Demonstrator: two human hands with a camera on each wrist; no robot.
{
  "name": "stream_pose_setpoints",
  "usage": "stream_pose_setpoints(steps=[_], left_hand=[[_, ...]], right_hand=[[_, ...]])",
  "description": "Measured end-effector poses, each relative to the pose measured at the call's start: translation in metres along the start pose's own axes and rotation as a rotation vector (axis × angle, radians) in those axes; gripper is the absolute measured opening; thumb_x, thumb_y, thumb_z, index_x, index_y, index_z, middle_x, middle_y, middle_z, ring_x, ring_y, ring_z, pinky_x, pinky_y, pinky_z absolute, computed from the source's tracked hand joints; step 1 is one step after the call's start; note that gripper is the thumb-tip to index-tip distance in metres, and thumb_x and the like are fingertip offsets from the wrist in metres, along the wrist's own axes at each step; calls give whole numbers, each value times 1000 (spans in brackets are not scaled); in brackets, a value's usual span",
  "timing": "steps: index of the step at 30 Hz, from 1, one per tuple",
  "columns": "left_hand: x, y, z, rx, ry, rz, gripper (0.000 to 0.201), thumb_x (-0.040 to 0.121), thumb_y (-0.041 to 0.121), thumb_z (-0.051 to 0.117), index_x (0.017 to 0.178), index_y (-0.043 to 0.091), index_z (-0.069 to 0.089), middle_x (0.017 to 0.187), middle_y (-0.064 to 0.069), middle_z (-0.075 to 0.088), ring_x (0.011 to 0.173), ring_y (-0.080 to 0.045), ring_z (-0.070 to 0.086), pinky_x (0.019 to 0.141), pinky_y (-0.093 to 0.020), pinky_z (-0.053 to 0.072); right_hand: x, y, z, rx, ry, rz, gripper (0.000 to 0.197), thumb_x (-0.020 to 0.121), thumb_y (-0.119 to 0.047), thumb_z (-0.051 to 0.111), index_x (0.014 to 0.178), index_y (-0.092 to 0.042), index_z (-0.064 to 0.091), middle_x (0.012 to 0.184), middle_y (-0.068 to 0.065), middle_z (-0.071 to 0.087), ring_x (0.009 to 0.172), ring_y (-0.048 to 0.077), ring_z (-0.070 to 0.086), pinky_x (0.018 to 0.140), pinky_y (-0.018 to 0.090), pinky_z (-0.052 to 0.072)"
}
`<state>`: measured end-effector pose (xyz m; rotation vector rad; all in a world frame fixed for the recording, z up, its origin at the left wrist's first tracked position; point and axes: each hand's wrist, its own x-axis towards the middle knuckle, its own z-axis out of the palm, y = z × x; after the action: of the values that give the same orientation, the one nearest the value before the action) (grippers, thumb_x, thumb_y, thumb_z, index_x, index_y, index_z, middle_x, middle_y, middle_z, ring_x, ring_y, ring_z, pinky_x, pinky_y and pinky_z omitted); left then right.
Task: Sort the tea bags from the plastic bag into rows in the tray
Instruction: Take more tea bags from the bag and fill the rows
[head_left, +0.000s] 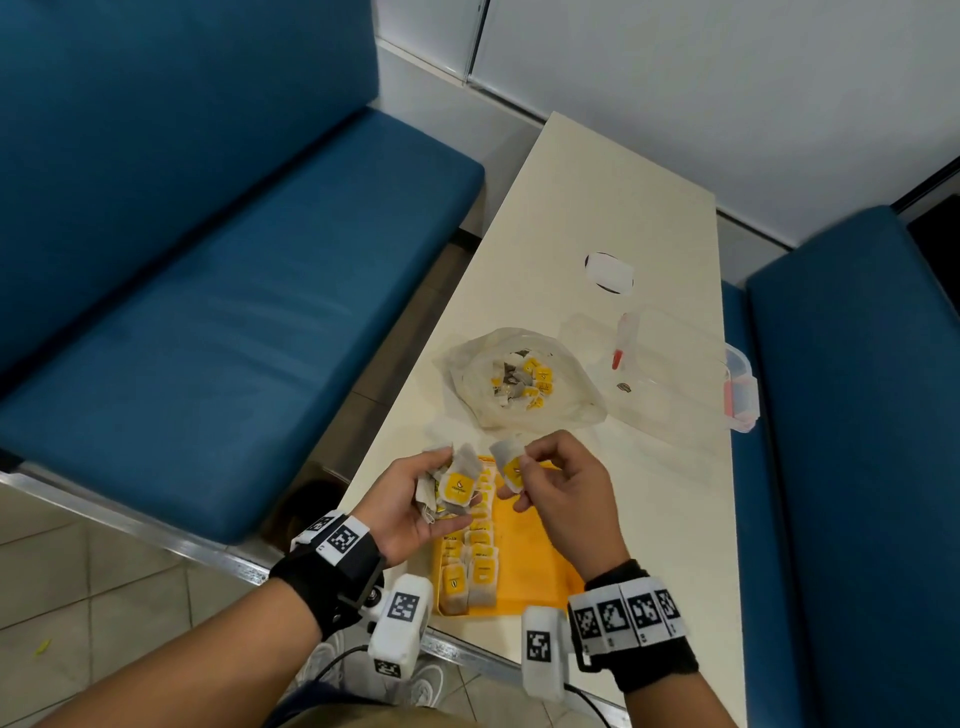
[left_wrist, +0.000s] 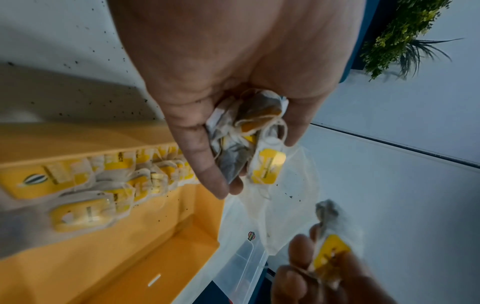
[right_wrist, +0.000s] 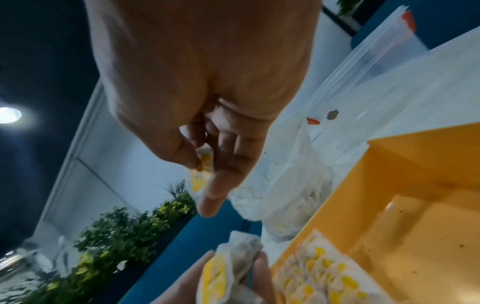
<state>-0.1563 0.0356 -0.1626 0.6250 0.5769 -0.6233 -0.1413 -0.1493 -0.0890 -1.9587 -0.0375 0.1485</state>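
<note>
My left hand (head_left: 415, 499) holds a bunch of tea bags (head_left: 453, 480) with yellow tags above the orange tray (head_left: 524, 561); the same bunch of tea bags (left_wrist: 246, 139) fills its curled fingers in the left wrist view. My right hand (head_left: 550, 483) pinches a single tea bag (head_left: 509, 467) between thumb and fingers, just right of the bunch; that tea bag (right_wrist: 203, 170) shows under the thumb. Two overlapping rows of tea bags (head_left: 472, 561) lie along the tray's left side. The plastic bag (head_left: 519, 379) with more tea bags lies open beyond the tray.
A clear plastic box (head_left: 675, 374) with red clasps stands right of the bag. A small white-and-black object (head_left: 609, 273) lies farther back on the cream table (head_left: 597, 197). Blue benches (head_left: 208, 312) flank the table on both sides. The tray's right half (right_wrist: 415, 226) is bare.
</note>
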Motion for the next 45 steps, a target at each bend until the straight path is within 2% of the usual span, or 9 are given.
stream_pose_setpoints(steps=[3,8,11,17,21,27,36,39,45], left_hand=[[1,0,-3,-1,0,-14,45,95,35,63,124,2,69,111,-20,72,95,-29,72,83,-44,58],[3,2,-4,5,-3,0,46,96,35,62,129,3,66,113,-21,71,96,-30,72,85,-45,57],[3,3,-4,12,-4,3,48,96,35,62,131,4,64,114,-21,70,98,-31,72,80,-44,61],[5,6,-4,30,9,10,48,95,35,64,133,6,64,116,-21,70,101,-32,70,84,-46,58],[6,8,-6,30,22,12,47,95,34,64,132,5,64,113,-20,71,100,-32,70,83,-46,59],[7,10,-4,21,32,9,46,95,33,65,131,6,64,113,-20,71,98,-31,71,83,-45,59],[6,9,2,27,40,16,42,97,31,63,130,6,64,107,-19,73,93,-30,73,79,-45,61],[6,9,3,30,40,11,42,96,31,63,131,6,64,109,-19,73,96,-31,73,77,-44,62],[5,8,7,25,31,9,41,96,31,63,130,7,64,111,-19,73,105,-34,69,80,-45,61]], right_hand=[[3,13,-7,-17,-16,103,10,95,-4,59,87,-9,55,82,7,64,62,26,72,53,35,50],[-1,32,-12,-202,-78,112,14,85,-6,72,87,-17,63,82,-2,66,73,7,60,67,21,50],[-3,33,-14,-248,-91,118,12,83,-9,76,84,-16,66,80,-8,66,68,-1,56,66,13,46],[-8,34,-21,-389,-185,152,12,79,-16,79,77,-19,67,79,-3,68,67,8,58,62,20,47],[-7,34,-25,-515,-305,156,12,76,-17,80,73,-21,69,82,-6,67,76,9,61,70,26,52],[-6,39,-21,-594,-504,208,16,81,-13,68,76,-26,62,78,-12,63,68,-1,56,63,18,45],[-20,60,0,-644,-677,274,21,87,-16,60,79,-33,54,90,-4,68,85,18,68,79,42,56],[-23,66,7,-677,-689,270,19,88,-15,61,83,-32,56,103,-2,67,97,17,63,85,40,56],[-30,76,15,-750,-694,210,20,86,-10,62,103,-18,69,108,0,69,92,9,54,76,25,43]])
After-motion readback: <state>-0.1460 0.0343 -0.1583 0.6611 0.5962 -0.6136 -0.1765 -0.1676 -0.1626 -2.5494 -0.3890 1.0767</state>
